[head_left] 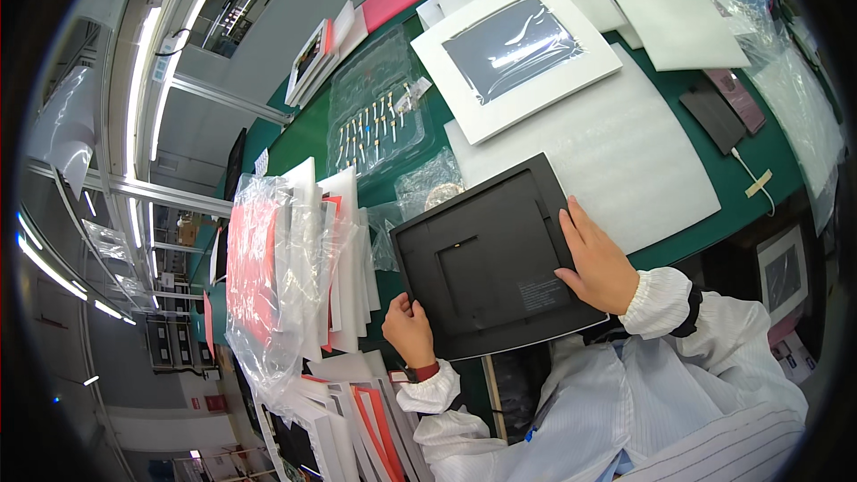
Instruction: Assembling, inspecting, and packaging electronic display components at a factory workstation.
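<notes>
A black rectangular display frame (pixel 500 259), seen from its back with a recessed panel and a small label, is tilted in front of my body. My right hand (pixel 600 263) grips its right edge, the thumb on the black back and the fingers along the pale rim. Close against its lower left edge is my left hand (pixel 409 332), fingers curled closed; whatever they pinch is hidden. Beyond the frame, a white-bordered display frame (pixel 513 49) with film over its dark screen lies face up. Under that one is a white foam sheet (pixel 661 178).
Foam-wrapped panels in clear plastic (pixel 268 259) stand at the left, above more upright panels (pixel 357 411). A clear tray (pixel 379 62) holds several small cable pieces. A dark box with a white cable (pixel 712 116) lies on the green table (pixel 777 161) at right.
</notes>
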Demonstrator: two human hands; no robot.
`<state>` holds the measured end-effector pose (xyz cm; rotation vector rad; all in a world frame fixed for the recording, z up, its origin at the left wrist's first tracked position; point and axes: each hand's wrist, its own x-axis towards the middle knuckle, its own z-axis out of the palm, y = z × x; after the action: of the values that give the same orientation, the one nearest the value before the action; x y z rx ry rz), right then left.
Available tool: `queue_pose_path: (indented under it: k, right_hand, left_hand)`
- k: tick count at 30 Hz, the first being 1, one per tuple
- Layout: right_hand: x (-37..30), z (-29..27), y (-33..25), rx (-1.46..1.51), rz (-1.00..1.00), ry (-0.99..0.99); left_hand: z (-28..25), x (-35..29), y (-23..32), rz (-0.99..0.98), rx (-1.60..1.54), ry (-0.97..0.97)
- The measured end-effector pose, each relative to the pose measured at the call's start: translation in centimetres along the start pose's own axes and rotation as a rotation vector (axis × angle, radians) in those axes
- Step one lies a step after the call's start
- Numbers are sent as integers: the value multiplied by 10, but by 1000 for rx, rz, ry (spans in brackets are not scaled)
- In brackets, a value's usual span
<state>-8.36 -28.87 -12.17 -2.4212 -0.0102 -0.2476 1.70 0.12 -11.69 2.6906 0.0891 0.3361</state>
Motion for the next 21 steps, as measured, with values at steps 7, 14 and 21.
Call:
queue_pose_path:
  k: [7, 14, 21]
  right_hand:
    - [1, -6, 1, -147, 18, -79]
    - [5, -13, 4, 156, 67, -105]
    - [3, -16, 11, 246, 69, -65]
  left_hand:
    - [-6, -1, 3, -1, 68, -49]
    - [-9, 2, -6, -86, 51, -86]
    - [-12, 10, 3, -44, 94, -107]
